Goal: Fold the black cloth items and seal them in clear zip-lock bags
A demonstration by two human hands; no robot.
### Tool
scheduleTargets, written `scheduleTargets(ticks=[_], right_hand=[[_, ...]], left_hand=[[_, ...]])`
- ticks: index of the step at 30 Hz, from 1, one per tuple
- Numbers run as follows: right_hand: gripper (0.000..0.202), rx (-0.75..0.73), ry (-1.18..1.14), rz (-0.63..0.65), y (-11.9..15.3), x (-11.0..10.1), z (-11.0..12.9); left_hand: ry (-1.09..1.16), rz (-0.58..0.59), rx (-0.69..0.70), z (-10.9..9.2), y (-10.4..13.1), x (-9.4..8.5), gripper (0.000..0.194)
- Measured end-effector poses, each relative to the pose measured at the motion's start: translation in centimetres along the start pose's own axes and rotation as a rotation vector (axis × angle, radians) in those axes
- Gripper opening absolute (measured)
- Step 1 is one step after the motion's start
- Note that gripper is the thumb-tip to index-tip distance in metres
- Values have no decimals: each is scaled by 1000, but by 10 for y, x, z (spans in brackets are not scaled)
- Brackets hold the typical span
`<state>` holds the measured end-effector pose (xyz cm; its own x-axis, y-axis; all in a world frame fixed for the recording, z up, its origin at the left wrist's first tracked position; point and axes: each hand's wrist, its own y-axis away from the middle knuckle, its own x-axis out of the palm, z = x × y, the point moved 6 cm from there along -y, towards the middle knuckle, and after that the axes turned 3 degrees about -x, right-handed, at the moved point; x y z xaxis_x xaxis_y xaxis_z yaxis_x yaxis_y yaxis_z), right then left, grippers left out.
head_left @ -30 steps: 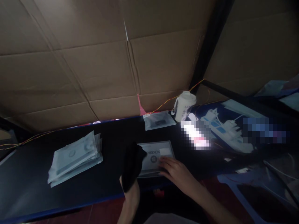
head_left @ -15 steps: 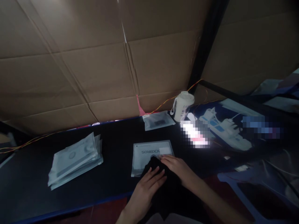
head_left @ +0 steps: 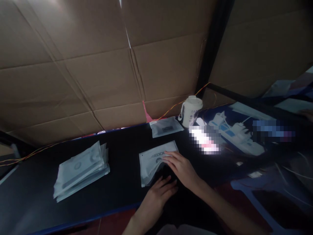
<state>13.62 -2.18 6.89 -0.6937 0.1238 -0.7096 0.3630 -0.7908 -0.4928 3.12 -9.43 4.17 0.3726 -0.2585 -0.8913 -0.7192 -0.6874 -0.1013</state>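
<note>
A translucent zip bag [head_left: 148, 163] with dark lettering lies on the black table in front of me, its near side raised and creased. My right hand [head_left: 182, 168] has its fingers over the bag's right part, gripping the raised film; the thumb is hidden. Dark cloth [head_left: 162, 172] shows at the bag's near edge, between the two hands. Closer to me, my left hand [head_left: 157, 199] is closed on this cloth, fingers over the top and thumb out of sight. Where the cloth ends is hard to make out against the black surface.
Several similar bags [head_left: 80, 169] are stacked at the left. Another bag [head_left: 166, 127] lies at the back, beside a white lidded cup [head_left: 192, 111]. To the right are a power strip [head_left: 232, 132] and a blue plastic stool [head_left: 254, 199]. Cardboard [head_left: 102, 75] walls the back.
The black cloth has sunk lower between my hands. My right hand has shifted up onto the bag, whose near side is now lifted and wrinkled. My left hand has moved slightly right.
</note>
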Motion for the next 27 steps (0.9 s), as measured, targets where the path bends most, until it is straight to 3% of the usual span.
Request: scheduleTargets(ticks=[5, 11, 14, 18, 23, 27], right_hand=[[27, -129, -60, -16, 11, -2, 3], [33, -44, 22, -15, 43, -3, -37], [41, -14, 25, 11, 55, -2, -43], [48, -3, 41, -8, 62, -7, -32], [41, -25, 54, -82, 60, -20, -5], [42, -30, 106, -63, 54, -19, 7]], left_hand=[[47, -2, -45, 4, -2, -3, 50], [9, -87, -106, 14, 2, 1, 62], [-62, -127, -146, 20, 0, 6, 66], [-147, -225, -233, 25, -2, 13, 67], [-288, -351, -290, 24, -2, 23, 71], [-330, -382, -322, 24, -2, 28, 73]])
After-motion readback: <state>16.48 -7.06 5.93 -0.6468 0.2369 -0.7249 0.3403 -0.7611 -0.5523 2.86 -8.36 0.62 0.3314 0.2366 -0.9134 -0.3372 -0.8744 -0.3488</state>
